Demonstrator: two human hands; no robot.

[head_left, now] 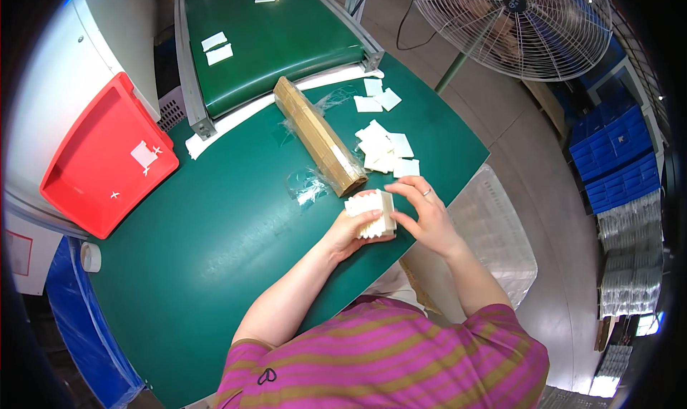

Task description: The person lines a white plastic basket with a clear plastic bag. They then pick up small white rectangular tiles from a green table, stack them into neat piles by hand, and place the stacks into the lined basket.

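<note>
My left hand (348, 234) is wrapped around a stack of thin white plastic pieces (371, 214) with notched edges, its thumb lying across them. Beside the stack's right face is my right hand (427, 219), fingers curved and spread apart, with a ring on one finger. Its fingertips are close to the stack; whether they touch it I cannot tell. Just beyond my hands lies a loose pile of similar white pieces (383, 148). A few more white pieces (369, 104) lie farther back on the green table (215, 259).
A long brown cardboard bar (318, 135) lies on the table with crumpled clear film around it. Behind it, a green conveyor belt (275, 47) carries several white pieces. A red bin (100, 169) stands left, near a tape roll (91, 257). A large fan (512, 22) stands back right.
</note>
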